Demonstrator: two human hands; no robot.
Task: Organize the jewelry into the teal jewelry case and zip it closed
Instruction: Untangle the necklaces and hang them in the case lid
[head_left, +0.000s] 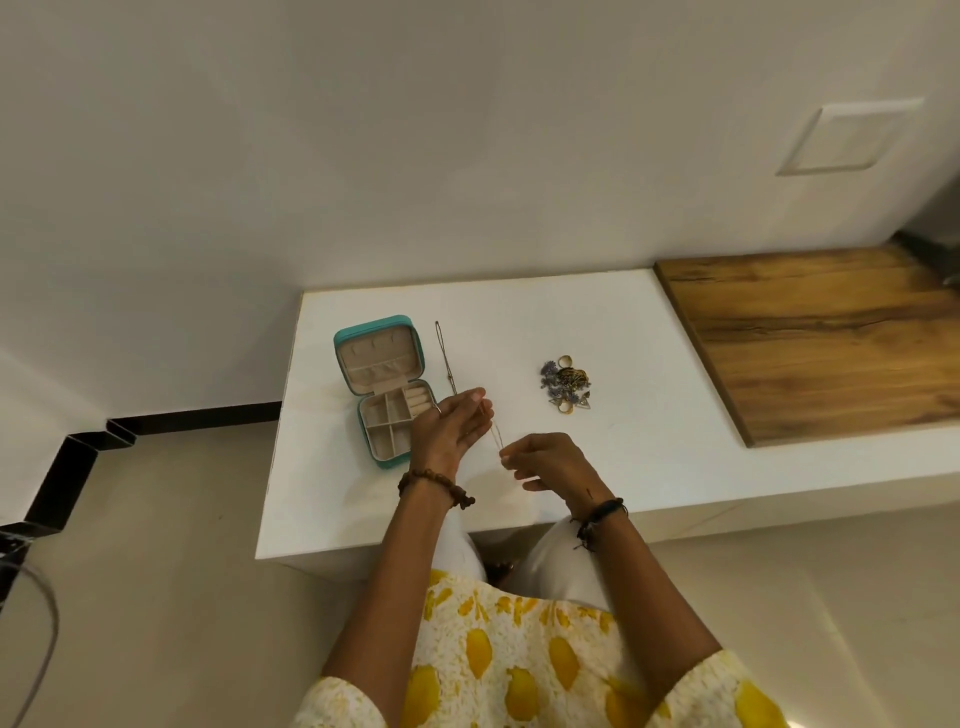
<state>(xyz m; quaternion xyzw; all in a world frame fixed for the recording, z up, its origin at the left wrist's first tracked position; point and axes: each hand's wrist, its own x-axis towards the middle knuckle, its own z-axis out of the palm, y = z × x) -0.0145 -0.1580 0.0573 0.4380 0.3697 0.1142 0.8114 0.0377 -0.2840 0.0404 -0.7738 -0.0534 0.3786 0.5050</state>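
The teal jewelry case lies unzipped and open on the white tabletop, its lid tipped back and its divided tray facing up. Just right of the case, the left hand has straight, relaxed fingers with a thin chain draped across them, while the right hand pinches the chain's near end in its grip. A pile of jewelry sits well right of the case.

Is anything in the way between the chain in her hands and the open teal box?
Nothing visible blocks it. The chain hangs between both hands, and the open teal jewelry case lies right beside the left hand, lid up, compartments uncovered.
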